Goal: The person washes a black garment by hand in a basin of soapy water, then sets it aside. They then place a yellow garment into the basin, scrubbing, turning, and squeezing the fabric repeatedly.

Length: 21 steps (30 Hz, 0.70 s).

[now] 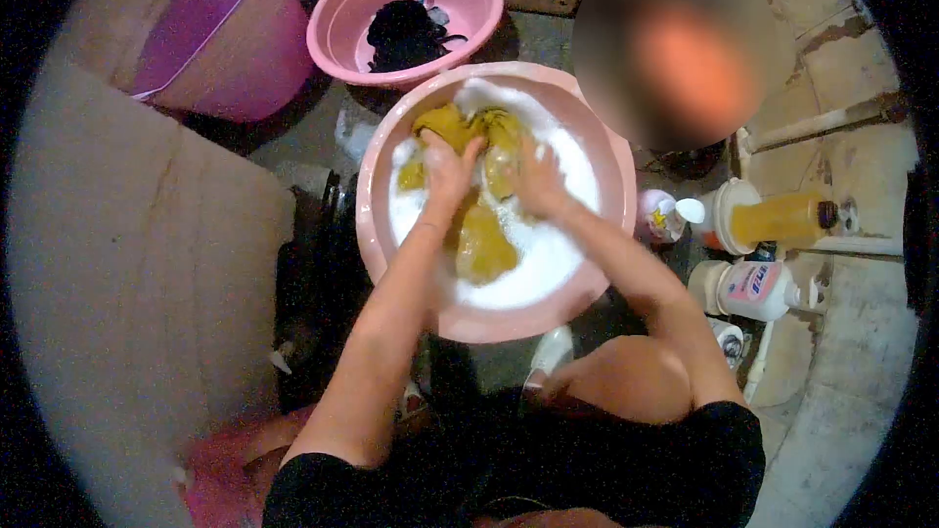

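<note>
A mustard-yellow cloth (486, 244) lies wet and bunched in a pale pink basin (494, 325) of white suds (558, 259). My left hand (452, 168) grips the upper left part of the cloth, its thumb toward the middle. Across from it, my right hand (538, 179) is on the upper right part of the same cloth. Motion blurs its fingers a little, but they appear closed on the fabric. One lower fold of cloth hangs between my wrists, spread over the foam.
Behind stands a smaller pink basin (337, 5) with dark cloth (406, 34). A pink-purple bucket (245, 59) is at upper left. Along the right are a bottle of yellow liquid (782, 219), a white labelled bottle (758, 290) and a white-capped bottle (660, 216). A large tan panel (147, 254) borders the left.
</note>
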Motion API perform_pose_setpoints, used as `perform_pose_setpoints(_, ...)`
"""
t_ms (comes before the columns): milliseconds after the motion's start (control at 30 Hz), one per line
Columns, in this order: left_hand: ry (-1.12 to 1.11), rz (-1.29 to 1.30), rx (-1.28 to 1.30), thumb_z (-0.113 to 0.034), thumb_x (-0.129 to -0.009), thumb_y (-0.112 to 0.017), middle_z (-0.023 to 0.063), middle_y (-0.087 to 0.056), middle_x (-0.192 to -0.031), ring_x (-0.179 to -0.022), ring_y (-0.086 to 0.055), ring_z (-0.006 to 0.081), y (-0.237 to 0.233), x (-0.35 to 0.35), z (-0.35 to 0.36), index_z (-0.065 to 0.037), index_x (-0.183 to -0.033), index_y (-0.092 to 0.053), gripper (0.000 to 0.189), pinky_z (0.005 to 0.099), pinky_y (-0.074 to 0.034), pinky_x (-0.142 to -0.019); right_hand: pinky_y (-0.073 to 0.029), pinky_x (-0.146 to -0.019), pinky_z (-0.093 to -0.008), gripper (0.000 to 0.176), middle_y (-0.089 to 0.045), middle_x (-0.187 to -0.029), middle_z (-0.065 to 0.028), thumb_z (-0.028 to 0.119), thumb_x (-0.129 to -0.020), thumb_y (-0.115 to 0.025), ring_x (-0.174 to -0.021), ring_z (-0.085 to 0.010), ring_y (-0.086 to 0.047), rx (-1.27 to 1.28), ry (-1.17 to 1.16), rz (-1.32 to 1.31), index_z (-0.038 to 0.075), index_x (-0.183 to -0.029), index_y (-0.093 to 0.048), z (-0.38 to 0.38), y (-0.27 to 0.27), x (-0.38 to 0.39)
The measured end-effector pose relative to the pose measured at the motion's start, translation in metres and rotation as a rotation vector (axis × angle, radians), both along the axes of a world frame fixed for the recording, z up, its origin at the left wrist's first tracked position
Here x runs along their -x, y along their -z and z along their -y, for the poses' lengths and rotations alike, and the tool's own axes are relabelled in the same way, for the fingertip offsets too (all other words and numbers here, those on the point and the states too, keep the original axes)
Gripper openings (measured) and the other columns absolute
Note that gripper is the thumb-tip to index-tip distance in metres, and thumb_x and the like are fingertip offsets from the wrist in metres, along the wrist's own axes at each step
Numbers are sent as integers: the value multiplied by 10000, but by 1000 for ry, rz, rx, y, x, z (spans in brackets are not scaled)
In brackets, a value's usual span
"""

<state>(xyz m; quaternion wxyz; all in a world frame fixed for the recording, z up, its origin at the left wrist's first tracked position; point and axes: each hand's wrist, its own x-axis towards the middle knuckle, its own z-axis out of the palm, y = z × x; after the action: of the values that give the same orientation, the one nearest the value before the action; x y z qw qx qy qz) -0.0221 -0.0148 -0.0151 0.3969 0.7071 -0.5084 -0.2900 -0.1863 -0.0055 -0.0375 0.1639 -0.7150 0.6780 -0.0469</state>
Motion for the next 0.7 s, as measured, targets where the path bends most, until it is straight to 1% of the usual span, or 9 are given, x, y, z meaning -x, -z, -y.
perform_pose_setpoints(133,110,544,58,-166,-817,-568,336,-472,-1203,-1142,-454,424,107,14,7,170,-1190,-405,527,433,-331,-1008,-370,-971,-509,564,-429,-1309,-256,399,-894,-479,-1263,-359,-376,-44,-163,-232,118,-1367,-358,-5,10,-4)
perform_pose_setpoints(200,265,859,70,-93,-816,-488,326,-467,-1225,-1170,-441,415,111,17,3,162,-1185,-448,450,427,-319,-1029,-397,-945,-469,559,-542,-1153,-294,351,-868,-500,-1102,-360,-519,-422,-463,16,108,-1356,-377,25,9,21)
perform_pose_setpoints(300,319,566,-159,-177,-837,-521,318,-455,-1251,-1212,-410,408,110,18,7,147,-1205,-456,495,409,-290,-1054,-420,-932,-406,543,-602,-1027,-295,383,-849,-523,-1011,-374,-572,-455,-720,-25,75,-1293,-465,80,55,39)
perform_pose_setpoints(367,278,264,-119,-334,-869,-530,304,-467,-1249,-1210,-431,384,45,14,-3,117,-1224,-465,578,399,-290,-1056,-404,-949,-438,539,-575,-1152,-219,421,-825,-575,-1038,-342,-571,-332,-295,36,15,-1179,-552,97,87,31)
perform_pose_setpoints(400,286,278,-122,-334,-869,-530,304,-467,-1249,-1210,-431,384,21,9,-6,117,-1224,-465,578,399,-290,-1056,-409,-941,-415,640,-508,-1229,-278,467,-811,-584,-1144,-356,-498,-156,-154,306,-4,-1235,-498,57,-40,23)
perform_pose_setpoints(533,137,-191,-374,-611,-844,-472,247,-568,-1140,-1100,-537,337,-4,0,-15,73,-1144,-552,751,396,-427,-928,-424,-884,-416,302,-435,-1063,-182,202,-829,-577,-961,-339,-478,245,-320,547,-43,-987,-500,0,-103,-14)
perform_pose_setpoints(600,132,-1569,-387,-628,-833,-480,215,-576,-1152,-1080,-544,321,-21,0,-18,68,-1134,-560,762,378,-423,-927,-476,-771,-428,191,-529,-906,-206,154,-804,-554,-881,-343,-547,428,-563,677,-15,-888,-576,-40,-105,-46)
perform_pose_setpoints(633,431,-1685,-718,-565,-833,-542,171,-562,-1167,-1082,-531,263,-37,-17,-20,36,-1180,-533,695,360,-407,-944,-493,-724,-415,172,-543,-832,-181,157,-805,-547,-814,-324,-569,388,-652,761,1,-871,-577,-53,-92,-57)
perform_pose_setpoints(700,441,-1481,-611,-538,-853,-518,160,-563,-1162,-1077,-529,258,-23,-4,-28,23,-1186,-529,652,364,-403,-951,-497,-689,-404,150,-557,-788,-156,162,-804,-546,-760,-311,-581,521,-806,675,25,-853,-584,-55,-93,-57)
